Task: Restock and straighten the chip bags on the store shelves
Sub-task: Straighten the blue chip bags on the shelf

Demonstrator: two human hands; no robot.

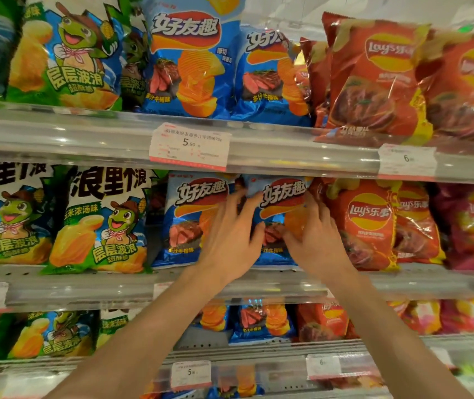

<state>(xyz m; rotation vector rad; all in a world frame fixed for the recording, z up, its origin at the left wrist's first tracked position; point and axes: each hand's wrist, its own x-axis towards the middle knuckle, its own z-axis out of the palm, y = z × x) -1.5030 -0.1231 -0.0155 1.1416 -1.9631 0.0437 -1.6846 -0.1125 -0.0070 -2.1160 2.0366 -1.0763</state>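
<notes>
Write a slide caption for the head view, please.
Both hands, left hand and right hand, straighten a blue steak-flavour chip bag on the middle shelf.

My hands [230, 243] [313, 240] press a blue chip bag [283, 197] standing upright on the middle shelf [287, 279]. It sits between another blue bag [189, 214] and a red one [365, 223].

Middle shelf [259, 286] is packing tight: blue bag [280, 223] is touching the red bag [365, 226] and left blue neighbour [185, 220]; upper shelf rail [302, 156] is capping overhead access.
</notes>
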